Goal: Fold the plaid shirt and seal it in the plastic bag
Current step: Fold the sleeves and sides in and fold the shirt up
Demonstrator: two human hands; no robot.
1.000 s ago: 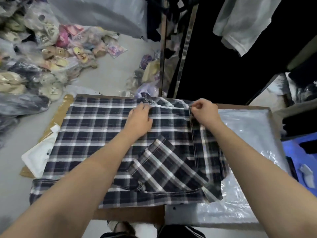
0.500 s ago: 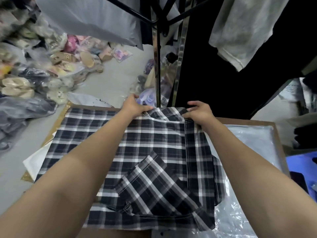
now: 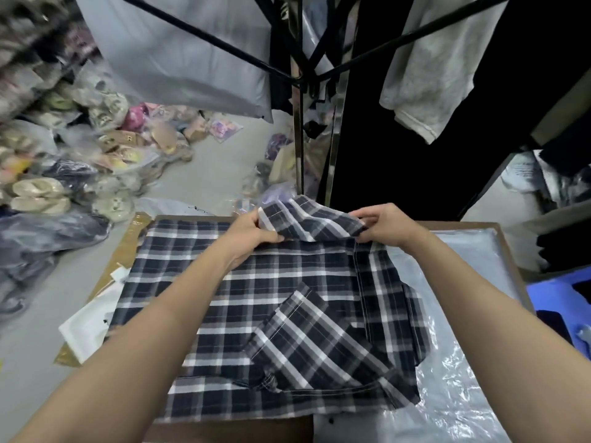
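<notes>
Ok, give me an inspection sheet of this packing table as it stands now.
Surface: table, mostly covered.
Job's things: shirt spread flat, one sleeve folded across it, top edge raised; bag lies under its right side, shirt not in it.
Clutter: white packet and cardboard at the left edge.
Grippers: left hand and right hand each pinch the shirt's top edge.
Cables: nothing seen.
Surroundings: bagged goods on the floor, rack, hanging clothes.
</notes>
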